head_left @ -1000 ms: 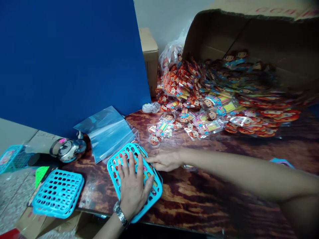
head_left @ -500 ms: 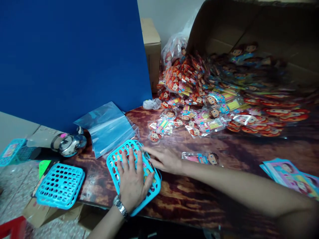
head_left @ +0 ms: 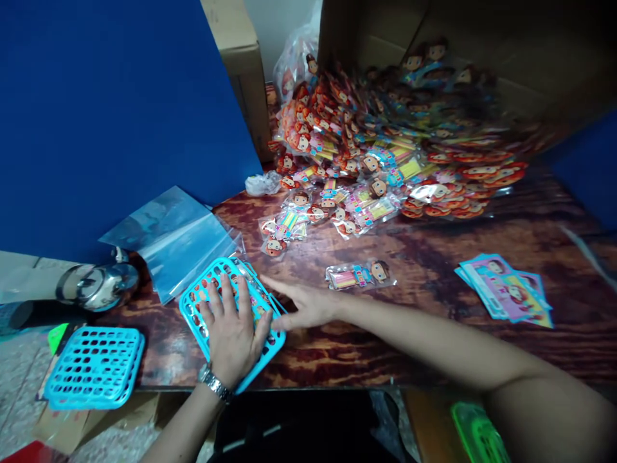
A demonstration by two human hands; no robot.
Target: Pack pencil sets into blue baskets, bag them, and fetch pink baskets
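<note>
My left hand [head_left: 232,334] lies flat, fingers spread, on top of a turquoise perforated plastic basket [head_left: 202,296] that sits upside down near the front edge of the wooden table [head_left: 424,257]. Colourful items show through its holes. My right hand [head_left: 303,303] reaches across from the right and rests with its fingers stretched out against the basket's right edge. It holds nothing. A single packaged cartoon-doll toy [head_left: 361,275] lies on the table just beyond my right hand.
A big heap of packaged doll toys [head_left: 380,141] spills from a tipped cardboard box [head_left: 482,38] at the back. Clear plastic bags [head_left: 178,238] and a shiny metal object [head_left: 96,286] lie left. Another turquoise basket [head_left: 94,366] sits lower left. Printed cards [head_left: 504,294] lie right. A blue board [head_left: 96,103] stands behind.
The view has swung right and down, bringing the cards and single toy into sight. Both hands stay on the basket; my right hand has shifted slightly along its right edge.
</note>
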